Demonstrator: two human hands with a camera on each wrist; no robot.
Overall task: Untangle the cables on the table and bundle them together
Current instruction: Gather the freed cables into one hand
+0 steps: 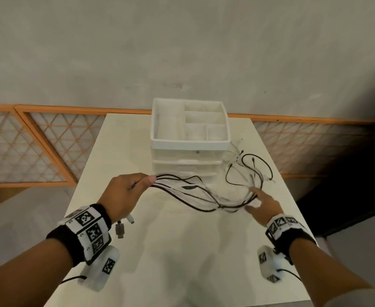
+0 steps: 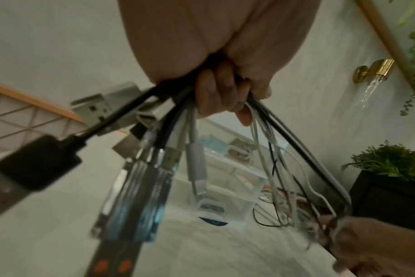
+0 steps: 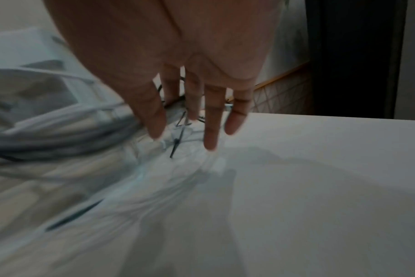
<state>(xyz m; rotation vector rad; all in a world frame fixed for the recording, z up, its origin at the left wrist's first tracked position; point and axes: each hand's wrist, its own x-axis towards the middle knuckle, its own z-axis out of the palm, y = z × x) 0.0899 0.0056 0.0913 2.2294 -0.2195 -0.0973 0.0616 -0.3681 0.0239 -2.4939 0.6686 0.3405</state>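
A bundle of several black and white cables (image 1: 195,191) stretches across the white table (image 1: 182,251). My left hand (image 1: 124,193) is raised above the table and grips the bundle near its plug ends. In the left wrist view the fingers (image 2: 216,91) curl round the cables (image 2: 268,142), and USB plugs (image 2: 140,180) hang below the fist. My right hand (image 1: 264,204) hovers over the sagging cable loops on the right with fingers (image 3: 211,120) spread and straight, holding nothing. The far cable ends (image 1: 250,169) lie loose on the table.
A white drawer organiser (image 1: 189,138) with an open compartment tray on top stands at the back middle of the table. An orange lattice railing (image 1: 38,142) runs behind. The table's right edge (image 1: 292,196) is close to my right hand. A potted plant (image 2: 389,180) stands beyond.
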